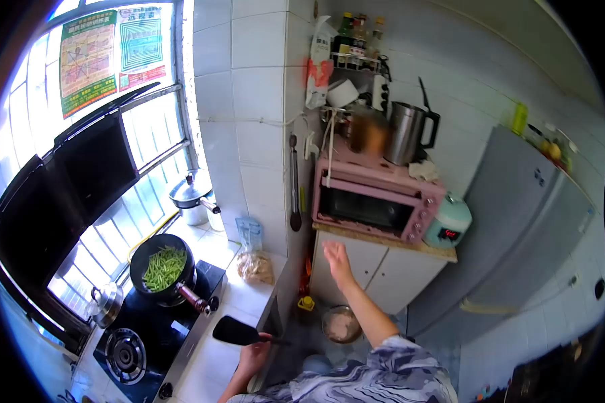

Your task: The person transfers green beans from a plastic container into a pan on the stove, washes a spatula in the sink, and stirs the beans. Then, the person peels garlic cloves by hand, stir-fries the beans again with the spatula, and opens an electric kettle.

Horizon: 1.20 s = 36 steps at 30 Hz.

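My left hand (pixel 254 354) is closed around the handle of a black spatula (pixel 234 331), over the counter edge below the stove. The spatula's broad blade points left. Raised out in front of the white cabinet, my right hand (pixel 337 260) holds nothing, its fingers stretched out. A dark wok (pixel 138 274) with cut green beans (pixel 165 268) in it rests on the rear burner of the black gas stove (pixel 153 341), apart from both hands. Its handle points toward the counter's front edge.
A kettle (pixel 106 304) stands beside the stove, near the window. On the counter sits a plastic bag of food (pixel 255 267). A pink oven (pixel 376 195) and a mint rice cooker (pixel 450 221) top the cabinet. On the floor lies a metal bowl (pixel 341 325); a grey fridge (pixel 491 221) stands right.
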Each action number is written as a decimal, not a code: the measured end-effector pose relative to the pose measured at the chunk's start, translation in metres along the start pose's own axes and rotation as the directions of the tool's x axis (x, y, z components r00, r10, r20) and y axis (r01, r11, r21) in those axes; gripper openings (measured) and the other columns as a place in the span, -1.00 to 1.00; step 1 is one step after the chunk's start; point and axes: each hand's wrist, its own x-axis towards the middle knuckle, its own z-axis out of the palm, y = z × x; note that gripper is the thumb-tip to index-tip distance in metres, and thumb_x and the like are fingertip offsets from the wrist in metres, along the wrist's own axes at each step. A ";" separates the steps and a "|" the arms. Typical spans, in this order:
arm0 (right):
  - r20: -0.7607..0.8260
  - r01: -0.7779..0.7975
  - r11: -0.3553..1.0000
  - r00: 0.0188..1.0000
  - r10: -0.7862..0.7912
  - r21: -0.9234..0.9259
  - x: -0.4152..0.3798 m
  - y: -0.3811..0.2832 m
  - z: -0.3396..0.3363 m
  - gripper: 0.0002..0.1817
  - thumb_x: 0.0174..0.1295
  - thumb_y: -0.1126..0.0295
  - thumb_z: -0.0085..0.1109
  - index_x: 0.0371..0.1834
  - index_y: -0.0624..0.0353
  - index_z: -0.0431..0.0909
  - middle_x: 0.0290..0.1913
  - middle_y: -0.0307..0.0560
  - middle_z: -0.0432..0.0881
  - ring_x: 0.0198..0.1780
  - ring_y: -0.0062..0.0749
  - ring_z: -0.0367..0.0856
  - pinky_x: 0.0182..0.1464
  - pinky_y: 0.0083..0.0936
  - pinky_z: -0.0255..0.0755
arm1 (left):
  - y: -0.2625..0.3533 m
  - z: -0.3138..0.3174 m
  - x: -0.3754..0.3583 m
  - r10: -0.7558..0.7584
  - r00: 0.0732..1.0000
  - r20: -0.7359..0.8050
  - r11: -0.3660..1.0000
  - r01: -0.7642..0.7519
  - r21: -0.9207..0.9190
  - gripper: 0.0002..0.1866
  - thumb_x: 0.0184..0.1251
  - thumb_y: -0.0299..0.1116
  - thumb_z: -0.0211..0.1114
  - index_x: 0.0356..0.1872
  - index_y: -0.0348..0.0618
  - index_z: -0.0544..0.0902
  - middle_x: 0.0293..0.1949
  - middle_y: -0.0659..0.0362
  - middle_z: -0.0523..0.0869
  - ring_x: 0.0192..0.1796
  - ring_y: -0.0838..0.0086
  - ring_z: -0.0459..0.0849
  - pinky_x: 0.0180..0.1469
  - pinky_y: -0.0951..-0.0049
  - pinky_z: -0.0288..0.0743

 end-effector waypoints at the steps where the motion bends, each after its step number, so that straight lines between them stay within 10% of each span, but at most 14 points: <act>1: -0.012 0.007 1.000 1.000 -0.007 0.015 0.050 -0.009 0.004 -0.65 0.26 0.26 -0.05 0.00 0.19 0.17 0.08 -0.03 0.37 0.03 -0.48 0.38 -0.10 -0.55 0.36 | -0.008 0.005 0.014 0.005 1.000 -0.029 1.000 -0.005 -0.003 -0.83 0.10 -0.48 0.16 -0.25 -0.21 0.56 -0.52 0.24 0.56 -0.46 0.60 0.51 -0.38 0.55 0.38; 7: -0.005 0.049 0.979 0.999 -0.049 0.198 0.280 -0.030 0.030 -0.61 0.26 0.11 -0.10 -0.07 0.15 0.10 -0.28 -0.08 0.45 -0.62 -0.46 0.51 -0.67 -0.67 0.34 | -0.004 0.040 0.088 0.011 0.984 -0.175 0.988 0.016 0.156 -0.79 0.08 -0.58 0.11 -0.22 -0.22 0.54 -0.43 0.18 0.55 -0.42 0.57 0.49 -0.40 0.56 0.36; 11: -0.007 0.061 0.981 0.998 -0.061 0.182 0.355 -0.012 0.040 -0.68 0.25 0.09 -0.09 -0.20 0.10 0.22 -0.50 -0.19 0.37 -0.70 -0.49 0.44 -0.71 -0.63 0.29 | 0.003 0.065 0.116 -0.028 0.971 -0.237 0.987 0.064 0.145 -0.77 0.07 -0.55 0.13 -0.20 -0.16 0.54 -0.38 0.14 0.58 -0.40 0.50 0.53 -0.34 0.52 0.39; 18: -0.178 0.064 0.997 0.982 -0.056 0.040 0.384 0.018 0.040 -0.71 0.20 0.07 0.00 -0.27 0.06 0.35 -0.60 -0.29 0.30 -0.78 -0.64 0.21 -0.81 -0.72 0.08 | 0.032 0.079 0.131 -0.110 0.945 -0.308 0.971 0.168 0.171 -0.81 0.09 -0.49 0.14 -0.23 -0.16 0.55 -0.32 0.05 0.57 -0.23 0.29 0.56 -0.19 0.36 0.41; 26: 0.069 -0.001 0.960 0.997 -0.019 0.280 0.363 -0.025 0.029 -0.57 0.24 0.00 -0.09 -0.14 0.19 0.37 0.00 -0.03 0.51 -0.80 -0.69 0.22 -0.79 -0.74 0.06 | 0.044 0.075 0.144 -0.117 0.915 -0.386 0.989 0.144 0.042 -0.82 0.14 -0.47 0.14 -0.21 -0.19 0.52 -0.37 0.16 0.58 -0.31 0.54 0.53 -0.25 0.50 0.40; 31: -0.144 0.036 0.951 0.990 0.009 0.308 0.283 -0.044 0.036 -0.68 0.27 0.10 -0.15 -0.37 0.12 0.43 -0.38 -0.17 0.57 -0.76 -0.71 0.13 -0.71 -0.76 0.06 | 0.070 0.066 0.143 -0.132 0.924 -0.359 0.990 0.142 0.003 -0.88 0.15 -0.46 0.18 -0.34 -0.30 0.57 -0.47 0.17 0.60 -0.42 0.56 0.54 -0.33 0.52 0.42; 34: 0.168 0.097 0.994 0.980 -0.104 0.051 0.159 -0.022 0.057 -0.74 0.26 0.21 -0.16 -0.47 0.12 0.38 -0.57 -0.25 0.43 -0.70 -0.68 0.19 -0.64 -0.74 0.15 | 0.071 0.051 0.138 -0.106 0.907 -0.407 0.987 0.147 0.070 -0.82 0.14 -0.38 0.22 -0.34 -0.31 0.59 -0.47 0.10 0.64 -0.45 0.50 0.58 -0.37 0.49 0.43; 36: 0.608 -0.095 0.994 0.792 0.047 0.047 0.082 0.000 0.071 -0.86 0.24 0.31 -0.07 -0.37 0.12 0.38 -0.43 -0.21 0.48 -0.48 -0.64 0.42 -0.43 -0.74 0.34 | 0.071 0.040 0.135 -0.033 0.883 -0.469 0.968 0.146 0.206 -0.78 0.16 -0.35 0.20 -0.28 -0.32 0.60 -0.43 0.08 0.66 -0.46 0.50 0.59 -0.40 0.51 0.42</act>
